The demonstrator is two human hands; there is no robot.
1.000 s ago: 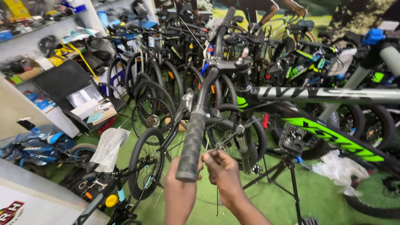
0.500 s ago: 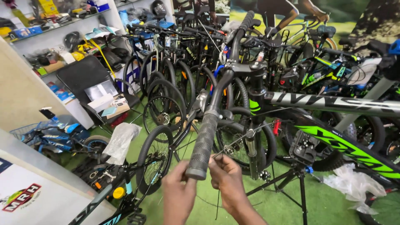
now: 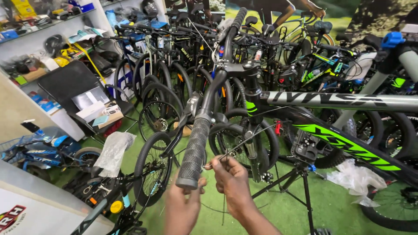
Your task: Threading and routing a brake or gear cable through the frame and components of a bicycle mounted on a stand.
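Black ribbed rubber forms the handlebar grip (image 3: pixel 194 150), which slants down toward the camera at lower centre, its free end just above the left hand (image 3: pixel 182 208). The left hand sits directly beneath the grip end, its fingers curled upward beside it; whether they close on anything cannot be told. The right hand (image 3: pixel 233 182) lies just right of the grip, thumb and fingers pinched shut on a thin steel cable (image 3: pixel 244 142), which runs up and to the right from the fingertips toward the fork (image 3: pixel 252 130). The grip belongs to the curved handlebar (image 3: pixel 217 82) of a black-and-green bicycle (image 3: pixel 344 143) clamped in a repair stand (image 3: pixel 305 191) on green floor covering (image 3: pixel 339 209). Many parked bicycles (image 3: pixel 174 65) fill the background. At left, white shelves (image 3: pixel 30 30) carry boxes and parts; a small blue children's bike (image 3: pixel 39 150) and a crumpled plastic bag (image 3: pixel 114 148) lie below.
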